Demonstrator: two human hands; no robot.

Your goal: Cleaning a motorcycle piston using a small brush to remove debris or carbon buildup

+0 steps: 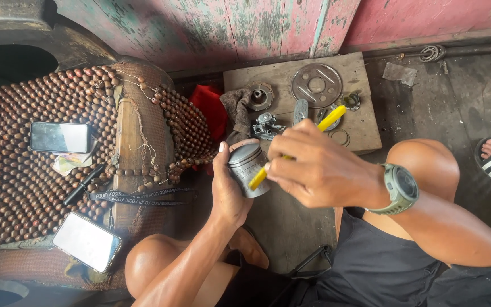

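Head view: left hand (pixel 229 190) gripping grey piston (pixel 248 169); right hand (pixel 313 170) clenching yellow tool (pixel 296 149) against it. Loose parts on board (pixel 365 128), twelve o'clock, unfitted.

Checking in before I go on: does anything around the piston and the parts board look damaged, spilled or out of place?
Nothing looks damaged or spilled. The left hand holds the grey piston upright while the right hand holds a yellow tool against it. Small metal parts lie loose on the wooden board.

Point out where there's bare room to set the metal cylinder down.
The wooden board is bare along its right edge and at its near-left corner; its middle is crowded with the round metal disc and small parts. The beaded seat cover is free between the two phones.
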